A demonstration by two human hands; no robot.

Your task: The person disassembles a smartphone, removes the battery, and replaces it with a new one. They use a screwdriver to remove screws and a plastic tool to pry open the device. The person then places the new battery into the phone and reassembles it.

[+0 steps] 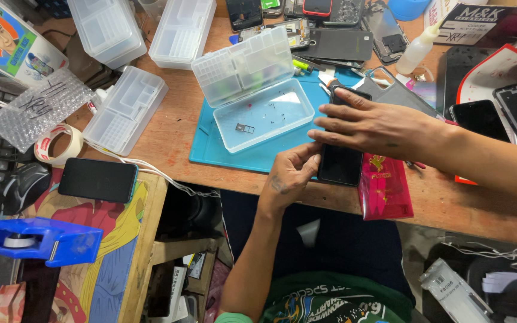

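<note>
Black phone (340, 157) on desk (181, 119) edge, just right of clear parts tray (264, 113). Right hand (378, 125) flat on top, fingers spread, pinning it. Left hand (294, 170) pinching its left edge. Risk: phone slipping off desk edge w/ uneven pressure; cracked glass if pried too hard.

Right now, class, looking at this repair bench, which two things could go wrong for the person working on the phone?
The phone overhangs the table edge; if the right hand lifts, it might tip off. The open parts box holds tiny loose screws near the left hand; a bump could scatter them.
</note>
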